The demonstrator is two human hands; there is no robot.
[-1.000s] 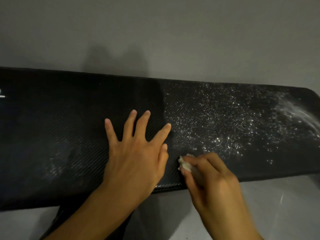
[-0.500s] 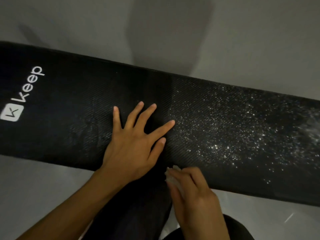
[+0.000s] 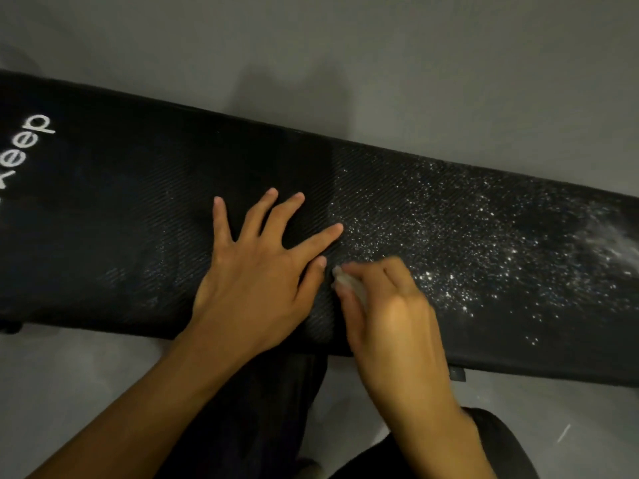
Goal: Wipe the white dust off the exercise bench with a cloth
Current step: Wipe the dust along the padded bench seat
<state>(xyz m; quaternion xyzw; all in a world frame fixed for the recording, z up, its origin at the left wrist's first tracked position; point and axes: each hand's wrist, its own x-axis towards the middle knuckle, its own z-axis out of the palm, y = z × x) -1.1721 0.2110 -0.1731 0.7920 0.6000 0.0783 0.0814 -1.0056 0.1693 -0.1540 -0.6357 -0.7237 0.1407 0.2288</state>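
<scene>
A long black padded exercise bench [image 3: 121,209] runs across the head view, tilted down to the right. White dust [image 3: 460,236] speckles its right half, with a thicker smear at the far right edge. My left hand [image 3: 256,271] lies flat on the pad with fingers spread. Just right of it, my right hand [image 3: 387,305] grips a small whitish cloth [image 3: 345,280] against the pad at the left border of the dust. Most of the cloth is hidden under my fingers.
White "Keep" lettering [image 3: 31,143] marks the bench's left end. Grey floor [image 3: 380,63] surrounds the bench. The bench's dark support [image 3: 262,392] and my dark-clothed knee [image 3: 501,440] sit below the near edge.
My right hand with the cloth has moved up from the near edge onto the pad, beside my left thumb. The view has shifted slightly; my left hand stays flat.
</scene>
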